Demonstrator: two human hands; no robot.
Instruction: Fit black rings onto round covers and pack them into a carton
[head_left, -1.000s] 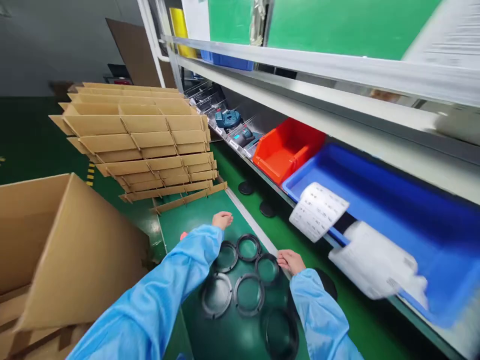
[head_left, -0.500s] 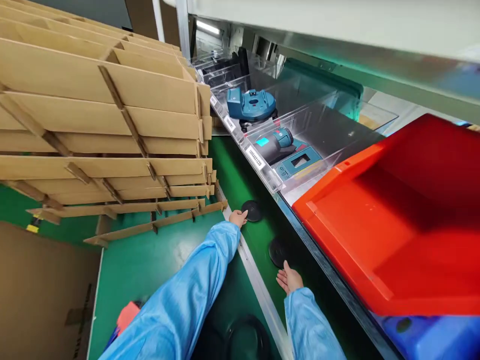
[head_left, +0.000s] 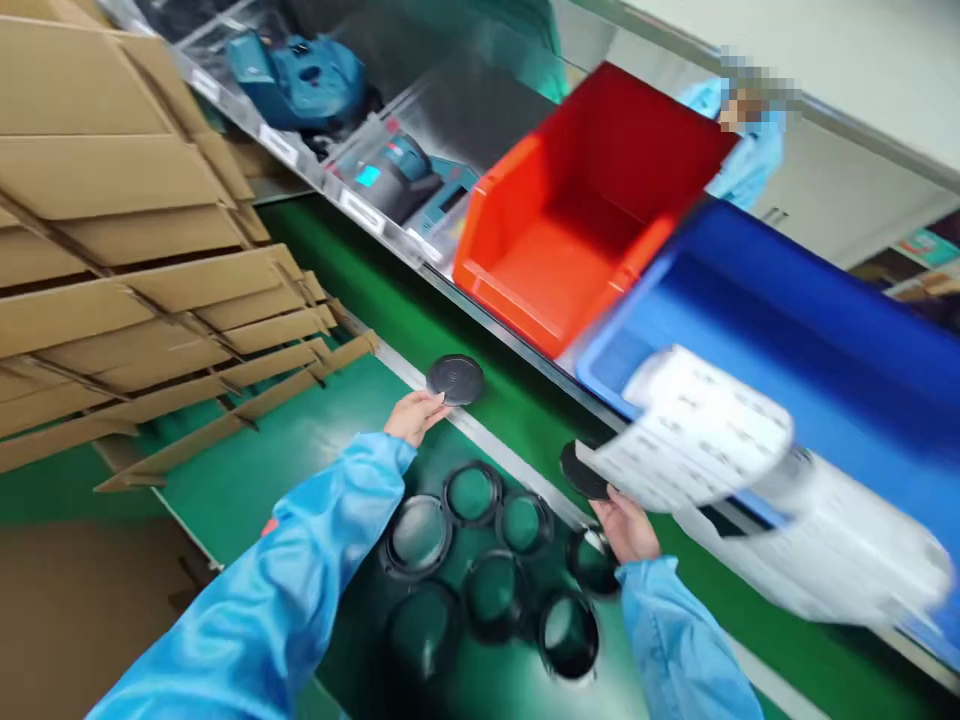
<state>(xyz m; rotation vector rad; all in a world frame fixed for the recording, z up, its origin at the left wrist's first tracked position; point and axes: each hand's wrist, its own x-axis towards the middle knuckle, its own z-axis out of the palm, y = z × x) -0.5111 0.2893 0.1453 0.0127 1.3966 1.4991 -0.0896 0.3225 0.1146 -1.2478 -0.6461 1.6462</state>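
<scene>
My left hand (head_left: 417, 416) pinches the near edge of a black round disc (head_left: 456, 379) above the metal strip by the green belt. Another black round disc (head_left: 582, 474) is at the fingertips of my right hand (head_left: 627, 526), which grips its lower edge; a white part covers some of this disc. Between my forearms, several black rings (head_left: 495, 594) lie on the green tabletop (head_left: 262, 475). The nearest ones are blurred.
Cardboard dividers (head_left: 142, 250) stand at left. Beyond the green belt (head_left: 360, 270) are clear bins with teal tool parts (head_left: 307, 80), a red bin (head_left: 551, 290) and a blue bin (head_left: 750, 290). White blurred plastic parts (head_left: 847, 540) jut out at right. A person's blue sleeve (head_left: 757, 160) shows behind.
Both discs have come up off the belt and toward me in my hands. The view has swung right, bringing the black rings, blue bin and white parts into sight.
</scene>
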